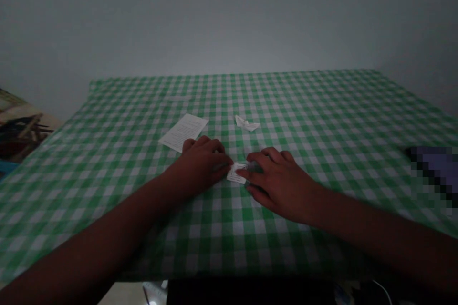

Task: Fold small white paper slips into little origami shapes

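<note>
A small folded piece of printed paper (236, 177) lies on the checked cloth between my hands. My left hand (203, 162) has its thumb and index finger together at the paper's left edge, the other fingers curled. From the other side, my right hand (277, 178) presses an outstretched index finger on the paper's face. Its thumb stays apart below, near the right corner, and the remaining fingers are bent above. Just beyond my left hand lies a flat printed sheet (186, 131), partly covered by the knuckles. Farther out rests a small folded paper boat shape (246, 124).
A green and white checked tablecloth (307, 105) covers the table, which reaches a pale wall (229, 19). At the right edge lies a dark, pixelated flat object (434, 169). Clutter (21, 133) stands on the floor to the left.
</note>
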Action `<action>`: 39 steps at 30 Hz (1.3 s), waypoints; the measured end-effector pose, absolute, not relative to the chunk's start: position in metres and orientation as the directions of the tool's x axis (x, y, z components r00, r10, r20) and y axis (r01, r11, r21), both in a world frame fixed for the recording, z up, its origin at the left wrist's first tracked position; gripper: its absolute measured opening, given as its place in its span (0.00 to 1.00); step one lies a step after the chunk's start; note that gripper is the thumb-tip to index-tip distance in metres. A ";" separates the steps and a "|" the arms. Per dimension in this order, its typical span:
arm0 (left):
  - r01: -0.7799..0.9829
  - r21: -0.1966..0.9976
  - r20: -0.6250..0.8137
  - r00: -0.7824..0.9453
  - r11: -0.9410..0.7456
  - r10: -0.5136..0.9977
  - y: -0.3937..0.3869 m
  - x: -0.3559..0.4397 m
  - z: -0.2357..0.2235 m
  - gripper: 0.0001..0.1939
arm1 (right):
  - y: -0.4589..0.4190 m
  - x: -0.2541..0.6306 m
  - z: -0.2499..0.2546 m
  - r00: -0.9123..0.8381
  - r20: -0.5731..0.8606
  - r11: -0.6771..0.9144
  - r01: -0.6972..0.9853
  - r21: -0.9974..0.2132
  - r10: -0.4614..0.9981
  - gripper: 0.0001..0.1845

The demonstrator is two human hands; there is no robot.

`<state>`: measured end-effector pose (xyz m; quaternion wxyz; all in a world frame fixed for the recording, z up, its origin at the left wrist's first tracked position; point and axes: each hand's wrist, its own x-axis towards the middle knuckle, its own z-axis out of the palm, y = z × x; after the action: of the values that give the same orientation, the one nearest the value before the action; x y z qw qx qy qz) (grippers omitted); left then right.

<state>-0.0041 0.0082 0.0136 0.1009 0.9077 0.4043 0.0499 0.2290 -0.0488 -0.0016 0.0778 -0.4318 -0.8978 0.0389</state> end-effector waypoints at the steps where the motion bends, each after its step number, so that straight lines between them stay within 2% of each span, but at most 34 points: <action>1: 0.718 0.186 -0.001 0.683 -0.671 0.730 0.006 -0.005 0.017 0.10 | -0.049 0.229 -0.002 -0.615 0.106 0.624 0.769 -0.136 0.781 0.21; 4: 0.708 0.107 -0.011 0.703 -0.698 0.711 0.000 -0.008 0.022 0.13 | -0.048 0.228 -0.001 -0.616 0.100 0.624 0.771 -0.129 0.782 0.21; 7: 0.695 0.091 0.004 0.716 -0.713 0.698 0.001 -0.009 0.020 0.12 | -0.048 0.228 0.000 -0.607 0.096 0.614 0.782 -0.109 0.789 0.20; 14: 0.632 0.274 0.066 0.740 -0.725 0.670 0.006 -0.004 0.008 0.06 | -0.047 0.227 0.001 -0.556 0.142 0.566 0.823 -0.045 0.819 0.18; 18: 0.635 0.277 0.097 0.729 -0.721 0.678 0.000 0.002 0.005 0.04 | -0.036 0.228 -0.004 -0.554 0.173 0.576 0.807 -0.125 0.814 0.15; 22: 0.655 0.281 0.115 0.703 -0.702 0.702 -0.002 0.005 0.004 0.05 | -0.018 0.229 -0.013 -0.583 0.204 0.617 0.724 -0.309 0.786 0.13; 25: 0.665 0.281 0.117 0.692 -0.692 0.713 -0.002 0.006 0.003 0.07 | -0.010 0.229 -0.017 -0.575 0.220 0.612 0.695 -0.378 0.788 0.11; 32: 0.698 0.252 0.141 0.658 -0.670 0.740 -0.005 0.007 0.001 0.06 | -0.011 0.228 -0.013 -0.569 0.185 0.590 0.703 -0.396 0.801 0.07; 39: 0.711 0.225 0.133 0.654 -0.666 0.744 -0.006 0.008 0.003 0.07 | -0.016 0.227 -0.006 -0.552 0.147 0.566 0.751 -0.340 0.821 0.10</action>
<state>0.0085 -0.0061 0.0031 0.0763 0.9063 0.4016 0.1074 0.2267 -0.0164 -0.0056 0.1457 -0.4502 -0.8728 0.1193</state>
